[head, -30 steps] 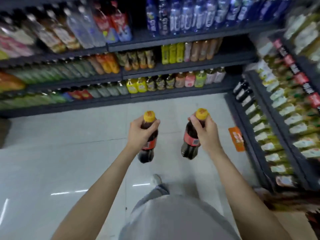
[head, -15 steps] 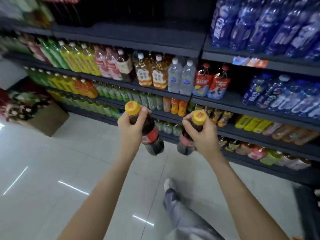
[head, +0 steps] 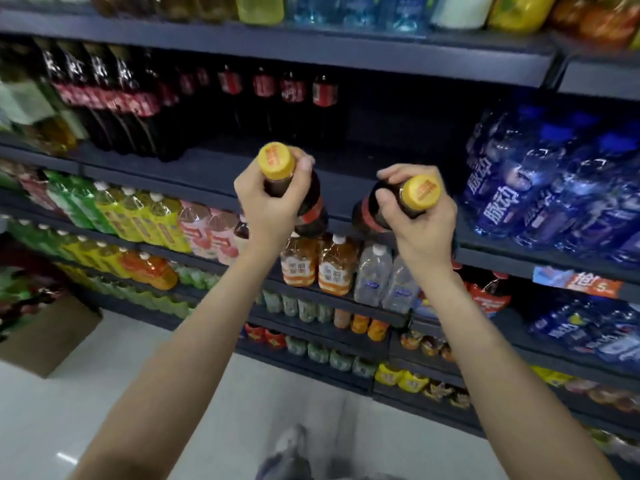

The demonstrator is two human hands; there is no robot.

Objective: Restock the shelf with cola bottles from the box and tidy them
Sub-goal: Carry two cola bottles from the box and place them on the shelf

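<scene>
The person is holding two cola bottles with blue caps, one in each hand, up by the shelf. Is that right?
Not quite. The caps are yellow, not blue; the head view shows it. The left hand grips one cola bottle and the right hand grips the other cola bottle, up by the shelf.

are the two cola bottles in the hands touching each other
Apart. The head view shows a strip of dark shelf edge between the left bottle and the right bottle, each gripped at the neck by its own hand.

yellow caps (head: pixel 277 160), dark cola bottles (head: pixel 308 202), red labels (head: pixel 313 213)
</scene>
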